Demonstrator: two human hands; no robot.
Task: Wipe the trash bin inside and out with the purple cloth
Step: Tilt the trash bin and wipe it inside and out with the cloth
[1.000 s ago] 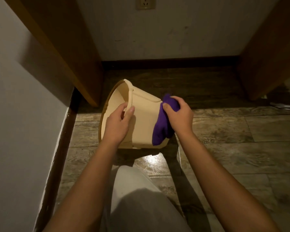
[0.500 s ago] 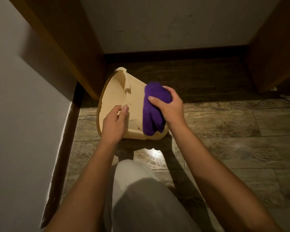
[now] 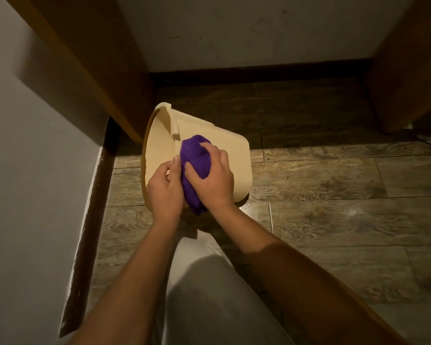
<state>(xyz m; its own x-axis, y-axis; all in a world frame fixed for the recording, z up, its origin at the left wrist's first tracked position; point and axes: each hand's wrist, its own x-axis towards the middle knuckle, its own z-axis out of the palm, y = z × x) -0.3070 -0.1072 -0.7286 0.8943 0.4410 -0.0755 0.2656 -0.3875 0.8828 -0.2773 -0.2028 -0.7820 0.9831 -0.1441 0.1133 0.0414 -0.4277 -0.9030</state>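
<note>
A cream plastic trash bin (image 3: pixel 230 145) lies tipped on its side on the wooden floor, its open mouth facing left. My left hand (image 3: pixel 163 189) grips the bin's rim at the near side and holds it steady. The bunched purple cloth (image 3: pixel 194 160) is pressed against the bin's outer wall close to the rim, under my right hand (image 3: pixel 213 178), which is closed over it. The two hands touch each other. Both hands and the cloth hide the near part of the bin's wall.
A white wall (image 3: pixel 30 183) with a dark baseboard (image 3: pixel 92 207) runs along the left. Wooden panels (image 3: pixel 90 63) (image 3: pixel 408 58) stand on either side of a recess. My knee in light trousers (image 3: pixel 209 295) is below the bin.
My right hand has slid the purple cloth left along the bin's outer wall, from the base end to the rim beside my left hand. The view has tilted down.
</note>
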